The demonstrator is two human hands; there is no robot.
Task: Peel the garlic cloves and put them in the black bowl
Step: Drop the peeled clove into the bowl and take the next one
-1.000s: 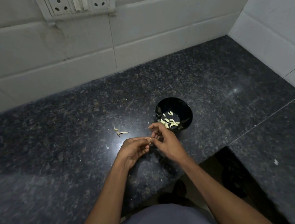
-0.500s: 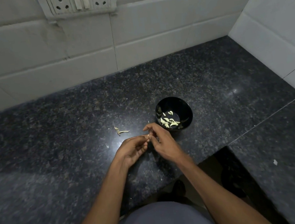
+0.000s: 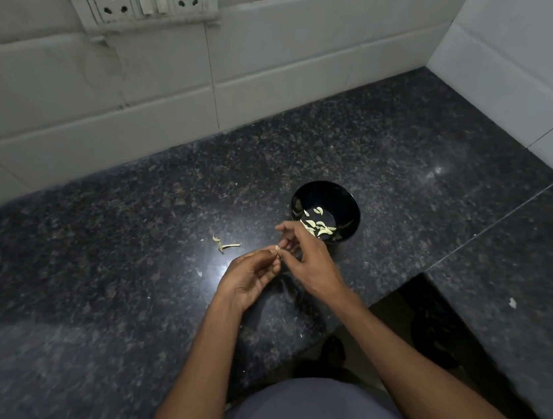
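Note:
A small garlic clove (image 3: 277,250) is pinched between the fingertips of my left hand (image 3: 250,279) and my right hand (image 3: 308,257), just above the dark granite counter (image 3: 102,263). Most of the clove is hidden by the fingers. The black bowl (image 3: 346,198) stands right behind my right hand and holds several pale peeled cloves (image 3: 320,226). My right hand's fingers overlap the bowl's near left rim in the view.
Bits of garlic skin and stem (image 3: 225,244) lie on the counter left of the bowl. A tiled wall with a socket plate (image 3: 145,3) runs along the back and the right. The counter edge has a cut-out near my body at lower right.
Both hands stay together on the clove; my right hand's fingers have shifted slightly as they work at it. The bowl and the scraps have not moved.

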